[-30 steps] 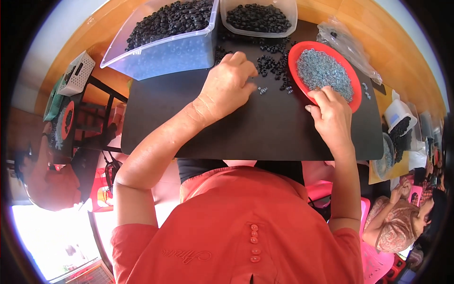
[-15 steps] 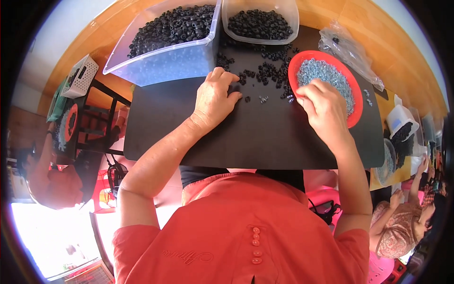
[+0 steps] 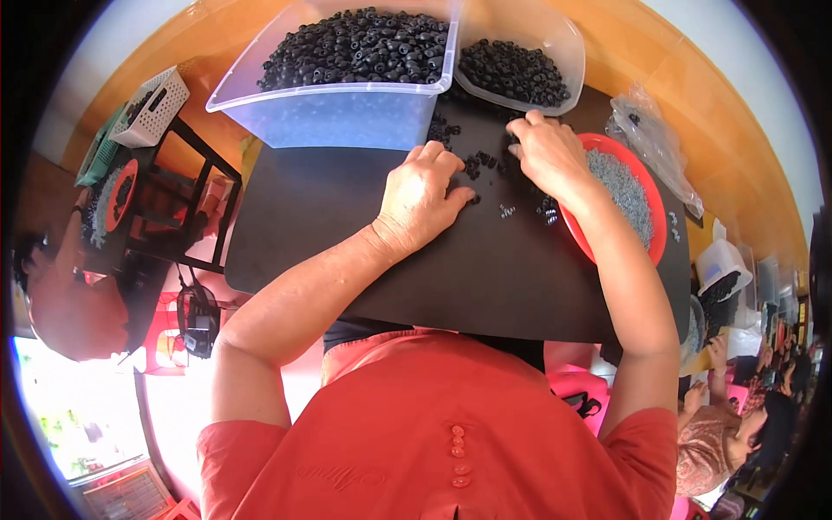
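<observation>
My left hand (image 3: pixel 423 198) rests on the dark tabletop, its fingers bent and its thumb held apart from them. A small black piece lies at the thumb's tip; nothing shows in its grip. My right hand (image 3: pixel 548 158) reaches over the loose small black pieces (image 3: pixel 482 163), fingers spread and slightly blurred. Its forearm crosses a red round tray (image 3: pixel 657 227), partly hiding it. Heaped in that tray are small clear bluish pieces (image 3: pixel 620 195). A few clear pieces (image 3: pixel 507 211) lie on the table between my hands.
A large clear bin (image 3: pixel 347 117) of black ring-like pieces stands at the back left, with a smaller translucent tub (image 3: pixel 568 52) beside it. A clear plastic bag (image 3: pixel 659 152) lies at the right edge. Other people sit at tables on both sides.
My right hand has left the red tray and moved left and away from me, over the black pieces, its fingers spreading. The view has shifted; my left hand stays by the same black piece.
</observation>
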The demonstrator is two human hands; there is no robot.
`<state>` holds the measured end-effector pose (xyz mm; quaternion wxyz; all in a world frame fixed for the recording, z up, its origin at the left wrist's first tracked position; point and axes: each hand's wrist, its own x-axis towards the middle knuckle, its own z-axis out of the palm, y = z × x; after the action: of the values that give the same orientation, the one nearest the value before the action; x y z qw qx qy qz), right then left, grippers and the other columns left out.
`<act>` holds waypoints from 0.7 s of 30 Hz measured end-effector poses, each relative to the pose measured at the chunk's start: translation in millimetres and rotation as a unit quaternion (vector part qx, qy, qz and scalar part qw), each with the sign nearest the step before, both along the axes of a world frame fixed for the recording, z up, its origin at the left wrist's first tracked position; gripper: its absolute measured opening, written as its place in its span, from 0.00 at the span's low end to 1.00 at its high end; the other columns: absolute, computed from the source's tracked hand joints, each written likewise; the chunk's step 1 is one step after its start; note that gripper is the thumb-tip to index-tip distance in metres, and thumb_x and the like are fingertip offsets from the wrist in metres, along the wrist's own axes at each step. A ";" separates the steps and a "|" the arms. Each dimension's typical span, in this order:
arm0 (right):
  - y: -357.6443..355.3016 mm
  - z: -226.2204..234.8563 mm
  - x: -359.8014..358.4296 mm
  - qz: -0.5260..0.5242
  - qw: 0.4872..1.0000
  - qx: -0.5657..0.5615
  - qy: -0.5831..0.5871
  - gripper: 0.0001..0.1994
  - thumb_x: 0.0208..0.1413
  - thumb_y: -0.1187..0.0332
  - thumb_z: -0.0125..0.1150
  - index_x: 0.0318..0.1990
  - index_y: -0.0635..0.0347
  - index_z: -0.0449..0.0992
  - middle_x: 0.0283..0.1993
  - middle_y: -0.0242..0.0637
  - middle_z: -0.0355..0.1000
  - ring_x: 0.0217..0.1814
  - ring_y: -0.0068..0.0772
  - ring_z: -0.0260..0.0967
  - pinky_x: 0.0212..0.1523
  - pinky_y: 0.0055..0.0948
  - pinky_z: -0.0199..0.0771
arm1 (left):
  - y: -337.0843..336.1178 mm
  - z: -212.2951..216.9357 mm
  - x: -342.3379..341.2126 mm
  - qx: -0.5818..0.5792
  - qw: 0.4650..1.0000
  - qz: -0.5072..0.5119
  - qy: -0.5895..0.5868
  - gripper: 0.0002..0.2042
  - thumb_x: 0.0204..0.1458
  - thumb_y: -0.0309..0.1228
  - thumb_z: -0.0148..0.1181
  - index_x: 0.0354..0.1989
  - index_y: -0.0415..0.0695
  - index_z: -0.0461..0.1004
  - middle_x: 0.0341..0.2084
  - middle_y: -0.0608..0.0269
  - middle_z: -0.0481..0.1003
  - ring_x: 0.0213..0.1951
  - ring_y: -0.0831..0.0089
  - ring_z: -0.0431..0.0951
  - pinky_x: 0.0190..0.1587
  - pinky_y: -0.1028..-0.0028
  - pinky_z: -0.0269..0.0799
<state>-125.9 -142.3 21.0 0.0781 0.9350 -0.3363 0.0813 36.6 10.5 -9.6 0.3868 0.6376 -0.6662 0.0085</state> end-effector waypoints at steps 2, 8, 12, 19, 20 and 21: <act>2.9 12.5 5.7 0.014 0.999 0.045 -0.020 0.12 0.55 0.66 0.62 0.45 0.56 0.78 0.44 0.43 0.73 0.47 0.51 0.73 0.48 0.47 0.71 | 0.4 -1.2 0.8 0.035 0.999 0.011 0.014 0.13 0.42 0.30 0.70 0.35 0.40 0.76 0.30 0.60 0.72 0.35 0.63 0.76 0.37 0.66 0.75; -65.8 27.6 43.2 0.044 0.982 -0.052 -0.175 0.16 0.57 0.55 0.60 0.49 0.49 0.79 0.49 0.41 0.74 0.51 0.49 0.73 0.51 0.48 0.70 | -6.5 -3.8 -3.0 0.024 0.999 -0.006 0.036 0.12 0.42 0.31 0.70 0.34 0.41 0.77 0.29 0.61 0.72 0.33 0.64 0.77 0.37 0.66 0.74; -85.0 14.4 78.2 0.076 0.981 -0.069 -0.164 0.22 0.57 0.49 0.59 0.57 0.43 0.74 0.56 0.38 0.71 0.59 0.48 0.68 0.57 0.52 0.64 | -7.6 -5.0 -1.7 0.032 0.998 -0.005 0.054 0.12 0.42 0.31 0.70 0.34 0.41 0.77 0.28 0.61 0.73 0.33 0.64 0.78 0.37 0.66 0.74; -68.4 9.7 74.6 0.056 0.992 -0.028 -0.109 0.22 0.52 0.60 0.65 0.56 0.47 0.72 0.54 0.37 0.69 0.59 0.48 0.67 0.55 0.48 0.65 | -7.3 -3.4 1.9 0.054 0.997 -0.003 0.061 0.11 0.43 0.31 0.67 0.33 0.41 0.77 0.31 0.60 0.74 0.38 0.61 0.77 0.41 0.64 0.74; -66.4 10.1 70.0 0.055 0.993 -0.028 -0.105 0.22 0.52 0.60 0.65 0.56 0.47 0.72 0.54 0.37 0.69 0.59 0.48 0.67 0.55 0.48 0.65 | -8.1 -2.2 1.5 0.069 0.996 -0.006 0.063 0.10 0.42 0.32 0.66 0.32 0.42 0.77 0.33 0.59 0.74 0.42 0.59 0.77 0.44 0.62 0.74; -64.6 10.7 65.5 0.070 0.992 -0.022 -0.100 0.21 0.52 0.62 0.65 0.54 0.49 0.73 0.53 0.38 0.70 0.58 0.47 0.67 0.55 0.47 0.67 | -8.6 -2.0 1.2 0.069 0.995 -0.008 0.066 0.10 0.42 0.32 0.66 0.32 0.42 0.77 0.33 0.59 0.74 0.42 0.59 0.77 0.44 0.62 0.74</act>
<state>-60.4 -206.8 31.7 0.0588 0.9414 -0.2746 0.1868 37.8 1.9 -11.6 0.3851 0.6568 -0.6430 -0.0832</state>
